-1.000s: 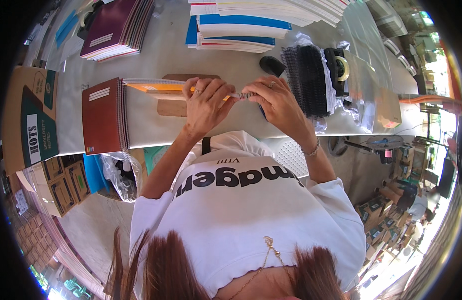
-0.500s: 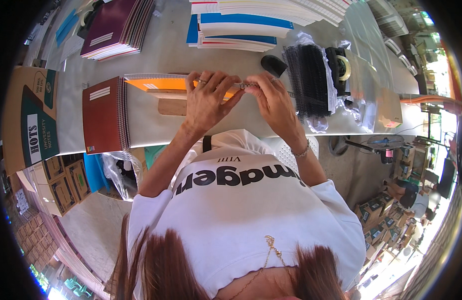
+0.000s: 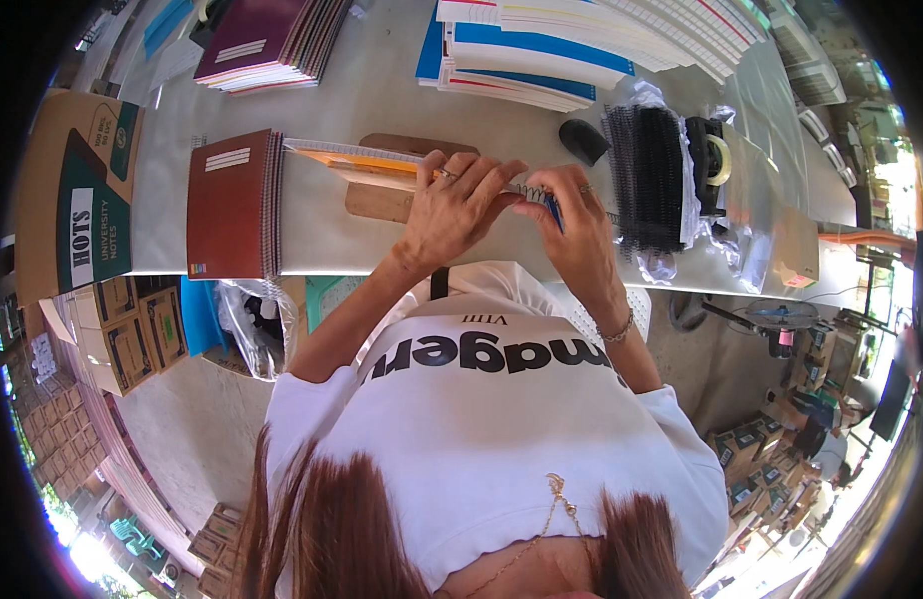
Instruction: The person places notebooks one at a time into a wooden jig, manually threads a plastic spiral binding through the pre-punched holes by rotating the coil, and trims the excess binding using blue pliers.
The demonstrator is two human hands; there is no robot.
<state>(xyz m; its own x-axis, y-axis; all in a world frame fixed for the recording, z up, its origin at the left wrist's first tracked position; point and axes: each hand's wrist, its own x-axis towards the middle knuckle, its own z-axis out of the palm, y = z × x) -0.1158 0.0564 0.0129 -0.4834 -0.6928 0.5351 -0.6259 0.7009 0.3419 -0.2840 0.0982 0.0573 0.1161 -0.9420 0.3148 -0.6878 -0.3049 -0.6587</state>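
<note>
Head view: a big pale table (image 3: 382,108) with an orange notebook (image 3: 367,162) near its front.
The notebook is over a wooden board (image 3: 377,203); the left hand (image 3: 457,205) is closed on its right end; the right hand (image 3: 578,220) pinches the thin wire coil (image 3: 529,191) there, with a small blue thing (image 3: 554,212) too hidden to name; if the left hand goes loose, the notebook may tip; if the right hand pulls crooked, the coil may bend or rip a page.

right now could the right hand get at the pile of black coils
Probably yes: the pile of black coils lies just right of the right hand, with nothing bulky seen between, though that hand is busy at a thin spiral coil.
</note>
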